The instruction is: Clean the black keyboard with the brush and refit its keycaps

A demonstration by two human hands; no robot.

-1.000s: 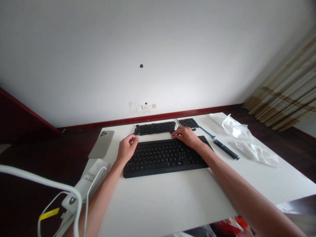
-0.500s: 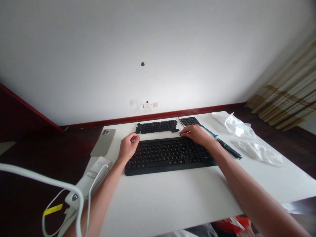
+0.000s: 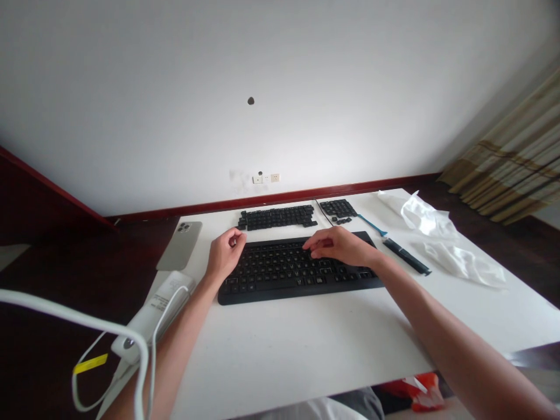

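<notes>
A black keyboard (image 3: pixel 271 286) lies on the white table, with bare key positions showing across much of it. At its far left corner rests my left hand (image 3: pixel 224 254), fingers curled in and thumb against the index finger; anything between them is hidden. Over the upper middle of the keyboard is my right hand (image 3: pixel 339 245), its fingers bent but apart, with nothing visible between them. Behind the keyboard, loose black keycaps (image 3: pixel 277 217) are laid out in rows. A second block of keycaps (image 3: pixel 338 208) lies to their right, with several small ones just in front.
A blue tool (image 3: pixel 371 225) and a black brush-like tool (image 3: pixel 406 256) lie right of the keyboard. Crumpled white plastic wrapping (image 3: pixel 431 217) is farther right. On the left are a phone (image 3: pixel 180 246) and a white power bank-like device (image 3: pixel 153 309) with a cable (image 3: pixel 83 319).
My right hand has moved left and nearer, from the keyboard's back edge onto its keys, uncovering small keycaps behind. My left hand stays at the corner. The view has tilted slightly.
</notes>
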